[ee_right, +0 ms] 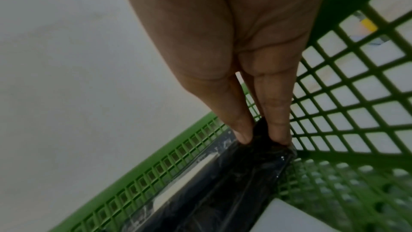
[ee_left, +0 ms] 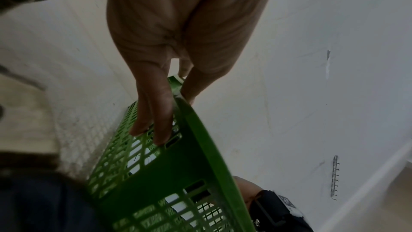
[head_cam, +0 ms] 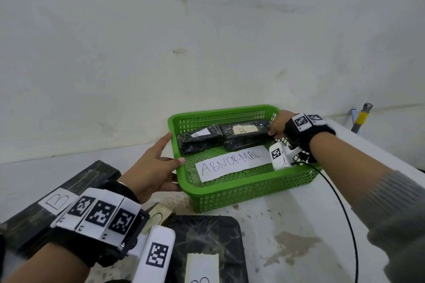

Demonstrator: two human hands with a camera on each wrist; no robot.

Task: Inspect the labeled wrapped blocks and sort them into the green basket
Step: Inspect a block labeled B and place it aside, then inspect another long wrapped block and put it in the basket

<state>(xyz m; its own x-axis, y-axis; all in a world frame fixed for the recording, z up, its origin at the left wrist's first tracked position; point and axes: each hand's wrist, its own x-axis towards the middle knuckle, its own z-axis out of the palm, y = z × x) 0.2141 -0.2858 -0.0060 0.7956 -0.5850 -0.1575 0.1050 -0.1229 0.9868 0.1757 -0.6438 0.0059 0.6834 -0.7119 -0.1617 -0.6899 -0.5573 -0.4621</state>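
The green basket (head_cam: 253, 193) stands on the white table and holds a paper strip reading ABNORMAL (head_cam: 232, 163). Two black wrapped blocks lie along its back wall, the left one (head_cam: 200, 142) and the right one (head_cam: 243, 136), each with a label marked B. My right hand (head_cam: 273, 131) pinches the right end of the right block (ee_right: 223, 183) between thumb and fingers (ee_right: 278, 130), close to the basket's right wall (ee_right: 356, 94). My left hand (head_cam: 174, 149) grips the basket's left rim (ee_left: 200, 147), with the fingers (ee_left: 156, 121) on the outside of the wall and the thumb across the rim.
A long black wrapped block with a B label (head_cam: 57, 200) lies at the left. Another black block (head_cam: 207, 243) sits at the bottom centre, near me. A yellow-handled tool (head_cam: 362, 119) leans at the back right. The wall stands close behind the basket. A black cable (head_cam: 345, 213) hangs from my right wrist.
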